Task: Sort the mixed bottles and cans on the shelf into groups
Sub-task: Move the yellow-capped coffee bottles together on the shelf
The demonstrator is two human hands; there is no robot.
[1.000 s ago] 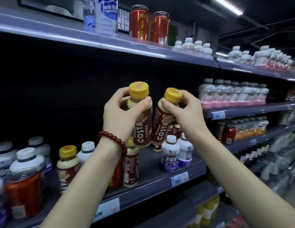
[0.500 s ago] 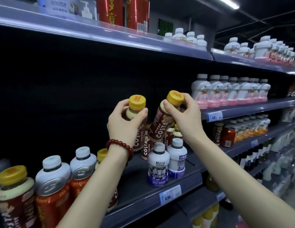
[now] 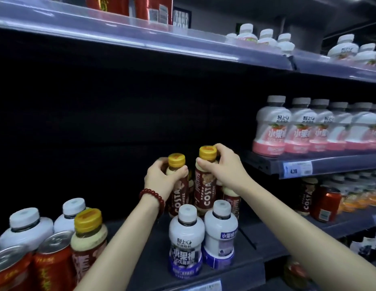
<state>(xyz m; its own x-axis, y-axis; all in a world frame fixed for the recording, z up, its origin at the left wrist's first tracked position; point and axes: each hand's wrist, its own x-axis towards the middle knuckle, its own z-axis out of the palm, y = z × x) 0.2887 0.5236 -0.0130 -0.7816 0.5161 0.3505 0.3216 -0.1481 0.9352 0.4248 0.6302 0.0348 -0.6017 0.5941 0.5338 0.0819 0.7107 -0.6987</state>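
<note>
My left hand (image 3: 162, 178) grips the neck of a yellow-capped Costa coffee bottle (image 3: 178, 190). My right hand (image 3: 222, 169) holds a second Costa coffee bottle (image 3: 205, 185) by its cap and neck. Both bottles stand upright, side by side, deep on the dark middle shelf (image 3: 235, 276), among other Costa bottles partly hidden behind them. In front of them stand two white-capped bottles with purple labels (image 3: 186, 242). At the left, red cans (image 3: 50, 261), white-capped bottles (image 3: 25, 227) and another Costa bottle (image 3: 88, 238) are mixed together.
Pink-labelled white bottles (image 3: 287, 127) fill the shelf at the right. Below them sit a red can (image 3: 325, 203) and orange bottles. The top shelf (image 3: 141, 38) carries red cans and white bottles. The shelf back behind my hands is dark.
Both hands have lowered the two Costa bottles from mid-air down and back onto the shelf, behind the purple-labelled bottles. The tilted right bottle now stands upright.
</note>
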